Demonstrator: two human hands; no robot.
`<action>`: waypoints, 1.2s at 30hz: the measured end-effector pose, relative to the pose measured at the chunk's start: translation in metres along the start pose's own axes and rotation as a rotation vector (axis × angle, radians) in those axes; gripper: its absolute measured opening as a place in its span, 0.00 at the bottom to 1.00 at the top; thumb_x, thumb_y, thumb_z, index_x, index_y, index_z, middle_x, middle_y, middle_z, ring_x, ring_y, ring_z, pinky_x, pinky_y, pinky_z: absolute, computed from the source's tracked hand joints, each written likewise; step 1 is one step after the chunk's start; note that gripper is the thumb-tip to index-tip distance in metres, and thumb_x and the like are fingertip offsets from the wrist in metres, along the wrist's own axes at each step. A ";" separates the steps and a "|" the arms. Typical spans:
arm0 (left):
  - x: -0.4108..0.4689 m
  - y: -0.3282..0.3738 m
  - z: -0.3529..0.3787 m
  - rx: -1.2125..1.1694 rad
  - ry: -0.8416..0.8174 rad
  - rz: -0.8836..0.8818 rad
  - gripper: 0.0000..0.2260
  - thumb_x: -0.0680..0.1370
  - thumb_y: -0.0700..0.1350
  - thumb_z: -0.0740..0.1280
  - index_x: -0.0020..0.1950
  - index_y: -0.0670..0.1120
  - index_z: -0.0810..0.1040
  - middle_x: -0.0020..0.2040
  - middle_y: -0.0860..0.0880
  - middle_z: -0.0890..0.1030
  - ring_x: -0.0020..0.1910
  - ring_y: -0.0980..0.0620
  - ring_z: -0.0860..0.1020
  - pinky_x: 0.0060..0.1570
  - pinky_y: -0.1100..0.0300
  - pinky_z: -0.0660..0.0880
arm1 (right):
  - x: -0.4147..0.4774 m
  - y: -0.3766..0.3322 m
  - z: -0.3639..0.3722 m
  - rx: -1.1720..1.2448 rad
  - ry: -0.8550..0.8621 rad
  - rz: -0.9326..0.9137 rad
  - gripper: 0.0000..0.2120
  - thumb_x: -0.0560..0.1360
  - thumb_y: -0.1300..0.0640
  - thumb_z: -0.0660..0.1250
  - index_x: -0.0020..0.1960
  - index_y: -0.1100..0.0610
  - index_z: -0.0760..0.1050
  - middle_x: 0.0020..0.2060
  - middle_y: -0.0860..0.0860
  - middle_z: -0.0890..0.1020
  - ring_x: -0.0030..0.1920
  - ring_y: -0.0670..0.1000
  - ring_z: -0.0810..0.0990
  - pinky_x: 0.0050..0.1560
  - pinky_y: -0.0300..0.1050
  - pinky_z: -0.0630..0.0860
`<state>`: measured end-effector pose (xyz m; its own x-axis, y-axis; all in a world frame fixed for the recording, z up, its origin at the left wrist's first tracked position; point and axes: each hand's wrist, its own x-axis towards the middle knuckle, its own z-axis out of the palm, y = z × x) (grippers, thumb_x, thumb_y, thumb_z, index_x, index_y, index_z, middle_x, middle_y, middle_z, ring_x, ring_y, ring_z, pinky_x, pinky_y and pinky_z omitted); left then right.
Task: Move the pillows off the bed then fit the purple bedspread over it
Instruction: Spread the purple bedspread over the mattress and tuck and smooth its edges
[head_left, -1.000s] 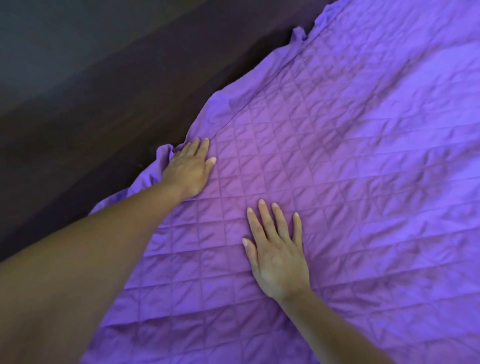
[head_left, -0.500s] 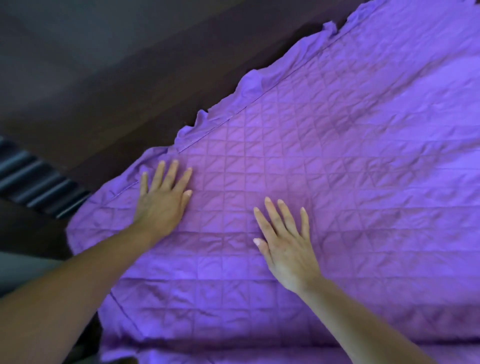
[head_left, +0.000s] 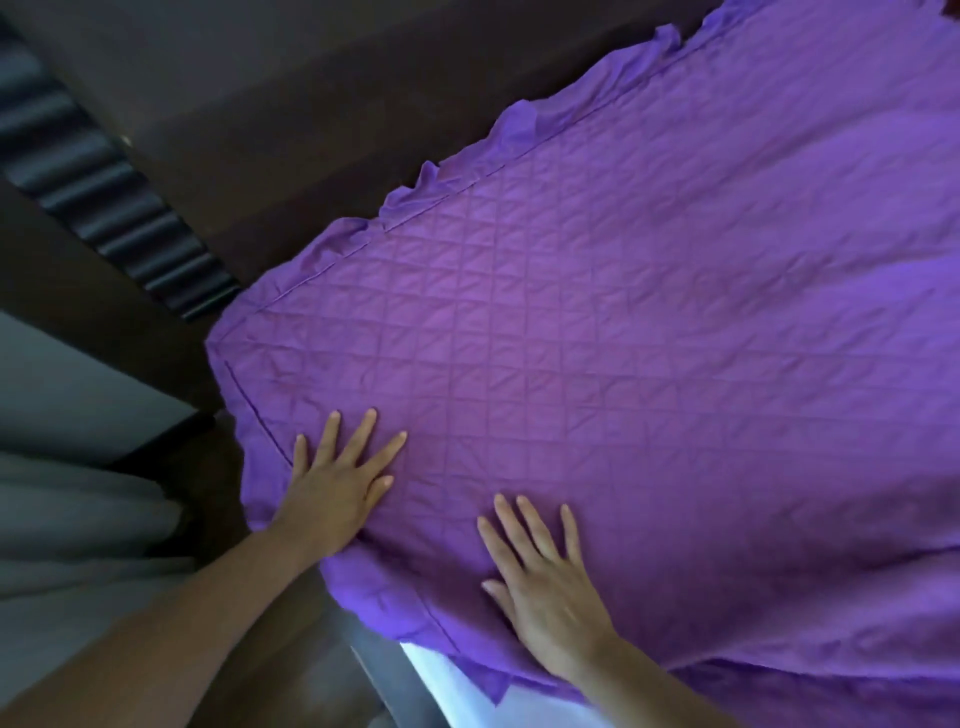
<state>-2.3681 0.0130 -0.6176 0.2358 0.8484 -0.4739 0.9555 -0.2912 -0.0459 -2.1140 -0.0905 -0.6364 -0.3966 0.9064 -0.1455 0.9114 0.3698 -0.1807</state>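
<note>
The purple quilted bedspread (head_left: 649, 312) lies spread over the bed and fills most of the head view, its ruffled border bunched along the far edge. My left hand (head_left: 337, 483) presses flat on it near the bed's corner, fingers straight and spread. My right hand (head_left: 545, 582) lies flat on the spread close to the near edge, fingers straight. A white strip of the mattress side (head_left: 467, 691) shows below the hanging border. No pillows are in view.
A dark wooden headboard (head_left: 311, 130) runs along the far edge of the bed. Dark ribbed slats (head_left: 104, 182) sit at the upper left. Grey curtain folds (head_left: 78, 519) hang at the left beside the bed corner.
Both flat hands have slid back over the bedspread toward the near corner and edge. The view has pulled back, so the corner, the white mattress side and the curtain now show.
</note>
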 end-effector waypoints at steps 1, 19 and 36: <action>-0.004 0.002 0.003 -0.017 0.002 -0.015 0.24 0.78 0.61 0.43 0.74 0.60 0.57 0.74 0.49 0.65 0.69 0.34 0.66 0.55 0.28 0.67 | -0.011 -0.007 0.000 -0.005 -0.011 -0.021 0.27 0.73 0.41 0.55 0.70 0.51 0.66 0.72 0.52 0.67 0.70 0.54 0.66 0.64 0.65 0.58; -0.105 0.114 0.033 0.032 0.253 0.423 0.24 0.80 0.61 0.44 0.75 0.59 0.46 0.69 0.48 0.72 0.66 0.40 0.72 0.56 0.35 0.71 | -0.160 0.047 -0.026 -0.077 0.167 0.272 0.24 0.82 0.47 0.42 0.68 0.57 0.65 0.71 0.58 0.66 0.70 0.56 0.63 0.68 0.63 0.56; -0.130 0.224 0.056 0.178 0.470 0.238 0.12 0.63 0.38 0.76 0.43 0.47 0.79 0.74 0.43 0.63 0.75 0.37 0.44 0.68 0.34 0.48 | -0.241 0.113 -0.006 -0.205 0.177 0.167 0.14 0.67 0.60 0.55 0.45 0.54 0.78 0.51 0.54 0.82 0.48 0.57 0.81 0.57 0.60 0.73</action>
<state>-2.1943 -0.1878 -0.6155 0.5341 0.8441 -0.0479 0.8312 -0.5346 -0.1530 -1.9146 -0.2663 -0.6154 -0.2309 0.9728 0.0182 0.9726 0.2302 0.0335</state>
